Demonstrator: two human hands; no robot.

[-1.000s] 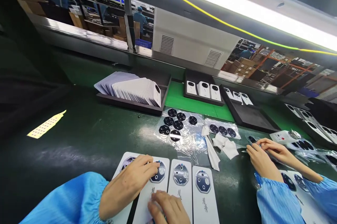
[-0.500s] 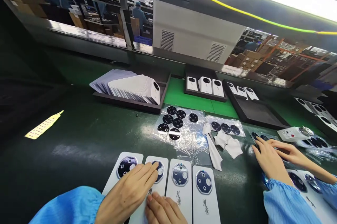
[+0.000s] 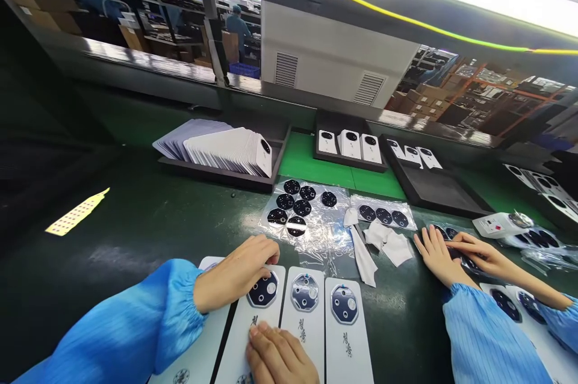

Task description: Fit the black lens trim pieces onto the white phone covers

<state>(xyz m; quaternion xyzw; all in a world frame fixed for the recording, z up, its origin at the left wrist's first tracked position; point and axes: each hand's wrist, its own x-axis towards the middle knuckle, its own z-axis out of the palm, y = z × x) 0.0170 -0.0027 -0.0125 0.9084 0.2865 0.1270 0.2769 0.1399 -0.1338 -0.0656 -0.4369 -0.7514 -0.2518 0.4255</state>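
Four white phone back panels lie in a row at the front of the bench, each with a dark camera lens cover at its top. My left hand is over the top of the second panel. Its fingers are bent in and pressed together at the upper edge of that panel's lens cover; whatever they pinch is hidden. Flat on the lower part of the same panel rests my right hand. To the right, the third panel and fourth panel carry covers with small blue tabs.
Beyond my hands, a clear film sheet bears several black lens covers. White cloths lie beside it. A black tray of stacked panels stands behind. At right, a co-worker's hands handle lens covers. A yellow sticker sheet lies left.
My left hand has moved up from across the second panel to the top edge of its lens cover, its fingers now bent in. My right hand stays on the panel.
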